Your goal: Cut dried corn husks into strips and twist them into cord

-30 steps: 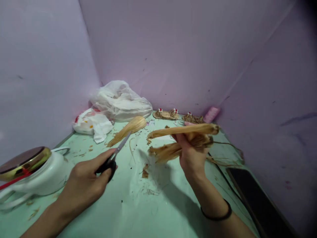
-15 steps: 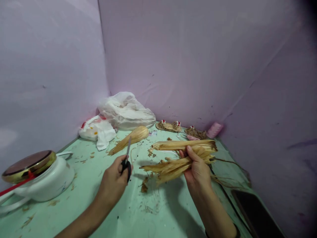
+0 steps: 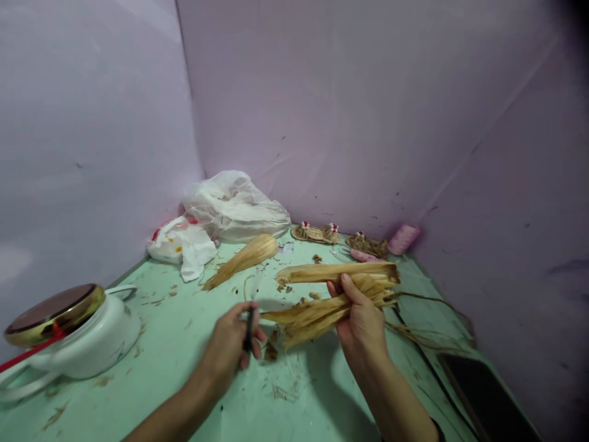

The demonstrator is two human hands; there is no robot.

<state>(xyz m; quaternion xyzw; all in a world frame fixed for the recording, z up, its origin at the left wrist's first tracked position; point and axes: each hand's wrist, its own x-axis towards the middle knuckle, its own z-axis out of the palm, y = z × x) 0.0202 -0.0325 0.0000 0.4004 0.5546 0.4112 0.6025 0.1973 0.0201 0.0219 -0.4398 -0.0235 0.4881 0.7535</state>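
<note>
Broadly, tabletop (image 3: 175, 331): pale green, littered with flakes, walls close behind and to the right.
Plastic bag (image 3: 234, 205): slumped at the back, well apart from both hands.
Pot (image 3: 108, 341): white, far left, its lid (image 3: 50, 311) tilted on top; near the left forearm, so likely the bulkiest thing to bump.
Husk bundle (image 3: 308, 319): raised over the tabletop, right of centre, with the right grip (image 3: 365, 322) closed on its gathered end, thumb on top. Probably light, dry, papery; the spread end looks floppy and easily split, the rolled upper piece stiffer. Best held near the bunched end, where layers stack; a loose pinch might let strips slide.
Loose husk (image 3: 243, 261): lying beyond the left hand, fat end toward the bag.
Phone (image 3: 488, 393): dark, right of the right forearm, a black cable (image 3: 435, 371) beside it.
Cords (image 3: 414, 334): straggling right of the bundle; whether attached, I cannot tell. They could snag.
Scissors (image 3: 249, 331): black handles wrapped by the left grip (image 3: 225, 334), just beside the frayed tips; blades too blurred to read.
Scraps (image 3: 271, 348): brown, just below those tips.
</note>
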